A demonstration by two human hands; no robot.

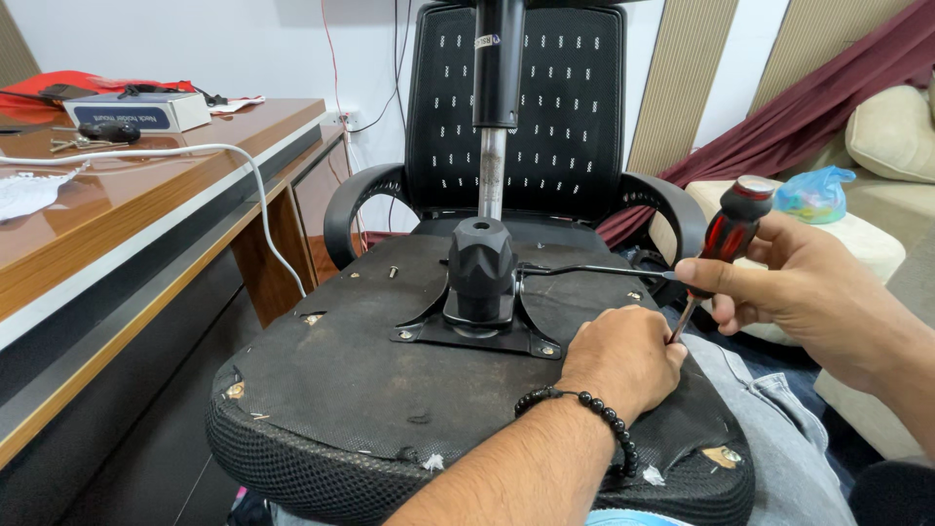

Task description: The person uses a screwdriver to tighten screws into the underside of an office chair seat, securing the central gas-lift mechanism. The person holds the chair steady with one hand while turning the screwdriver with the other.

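An office chair lies upturned across the person's lap, the underside of its seat (pixel 390 390) facing up. At the middle of the seat sits a black metal mechanism plate (pixel 477 336), with the gas cylinder (pixel 493 146) rising from it.

The right hand (pixel 779 282) is clenched around a red-and-black screwdriver (pixel 726 244), its tip angled down toward the seat just right of the plate. The left hand (pixel 623 360) is curled shut beside the tip, resting on the seat; whether it pinches a screw cannot be told. The step looks like driving or loosening a screw near the plate's right corner; the next move likely calls for seating the tip squarely and turning.

Left of the seat, on a wooden surface (pixel 146 195), lies a flat grey box (pixel 136 109) with a dark label band. Right of the seat, a blue plastic bag (pixel 813 193) rests on a cushion.
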